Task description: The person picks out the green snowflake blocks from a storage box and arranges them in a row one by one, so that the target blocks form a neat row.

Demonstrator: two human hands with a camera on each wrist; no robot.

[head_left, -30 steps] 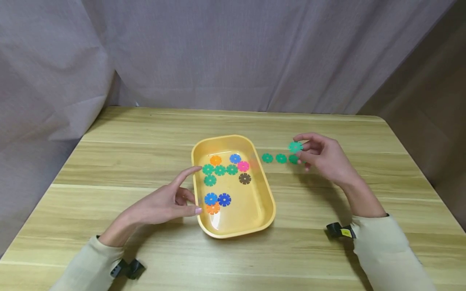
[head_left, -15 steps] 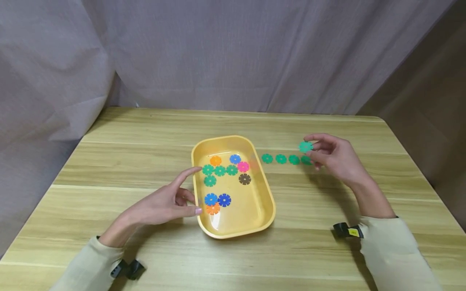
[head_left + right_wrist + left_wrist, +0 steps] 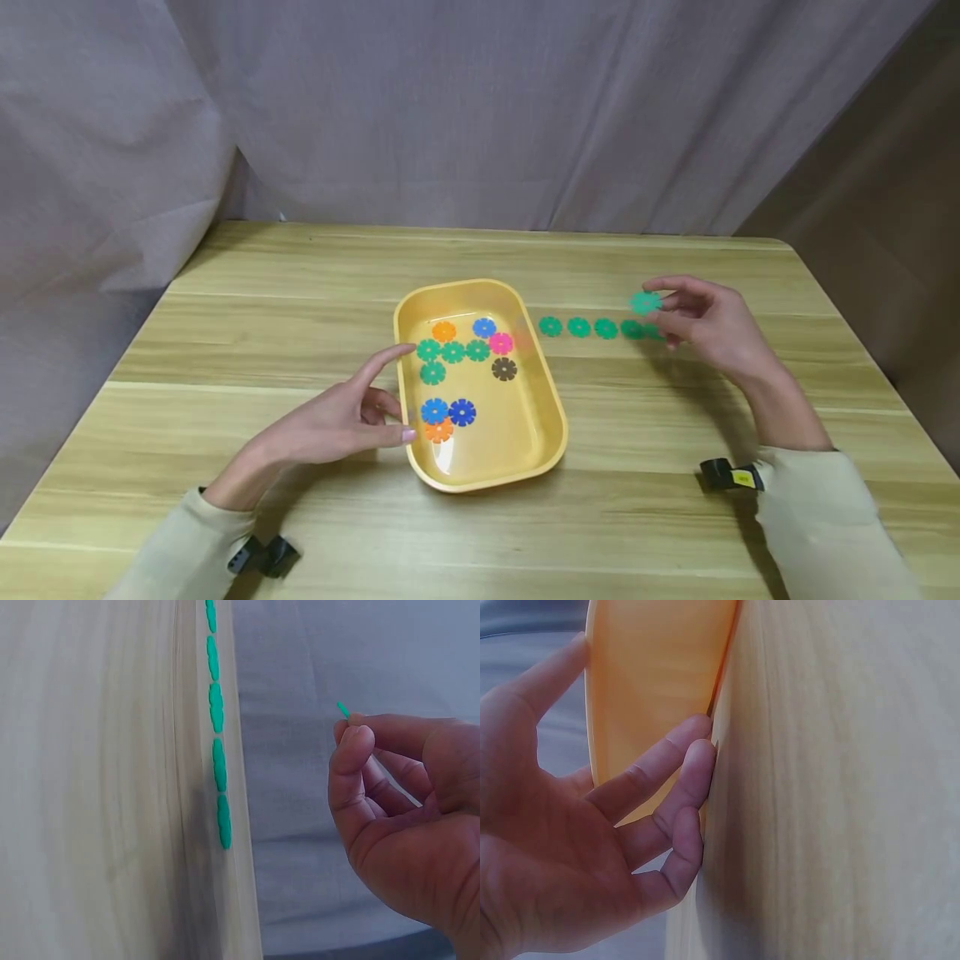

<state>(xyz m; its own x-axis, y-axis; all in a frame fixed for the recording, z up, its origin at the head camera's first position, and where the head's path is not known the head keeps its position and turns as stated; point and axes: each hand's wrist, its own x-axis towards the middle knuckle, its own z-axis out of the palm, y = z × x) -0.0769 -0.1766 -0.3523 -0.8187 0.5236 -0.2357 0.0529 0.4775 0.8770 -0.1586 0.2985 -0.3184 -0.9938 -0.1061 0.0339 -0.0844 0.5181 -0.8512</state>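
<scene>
Right hand [image 3: 705, 327]: thumb and fingers pinched a green notched plastic disc [image 3: 646, 302], right of frame centre, raised off the pale wood-grain desk [image 3: 637, 517] near the right end of five flat green discs in a row [image 3: 578, 327] | Left hand [image 3: 326, 421]: thumb and index finger spread apart, touched left rim of yellow rounded plastic tray [image 3: 510, 437], mid-frame

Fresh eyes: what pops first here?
First, the yellow tray of multicoloured notched discs mid-frame, the left hand touching its left rim. Then five green discs in a row on the table, right of the tray. Above the row's right end, the right hand pinches another green disc.
</scene>
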